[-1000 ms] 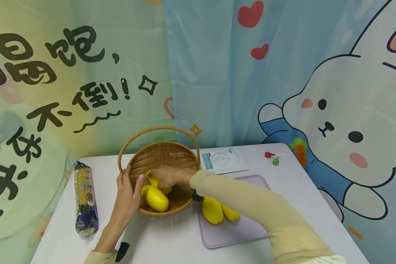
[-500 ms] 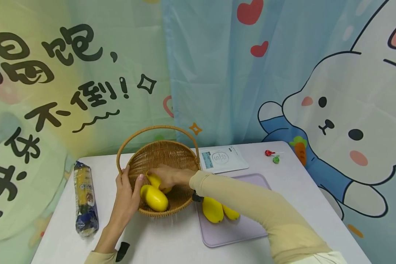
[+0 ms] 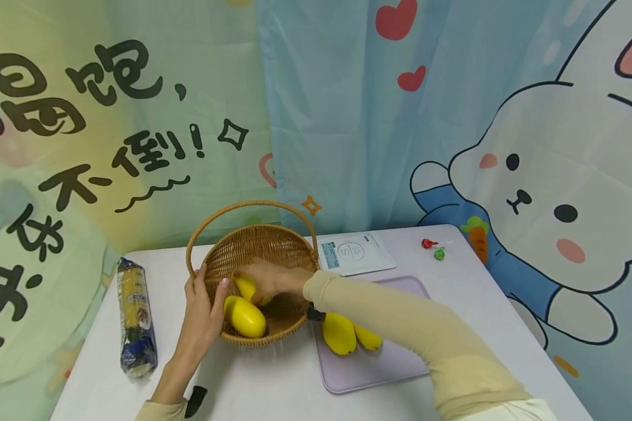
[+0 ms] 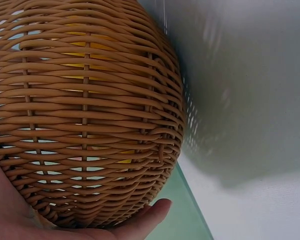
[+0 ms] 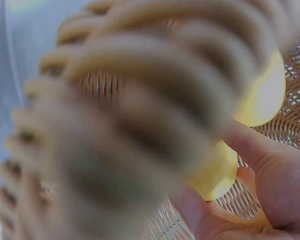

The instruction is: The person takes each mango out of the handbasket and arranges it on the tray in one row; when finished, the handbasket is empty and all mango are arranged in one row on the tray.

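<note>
Head: right hand (image 3: pixel 265 281) grips yellow fruit (image 3: pixel 246 286) inside wicker basket (image 3: pixel 274 241), center-left of frame; left hand (image 3: pixel 202 316) holds basket's left side. Left wrist: wicker basket upper left, left hand lower left. Right wrist: right hand lower right, on yellow fruit.

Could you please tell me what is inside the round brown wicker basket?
Inside the wicker basket lie a glossy yellow oval fruit and a second yellow fruit, gripped by the bare right hand. That hand covers part of the second; anything beneath cannot be seen.
</note>
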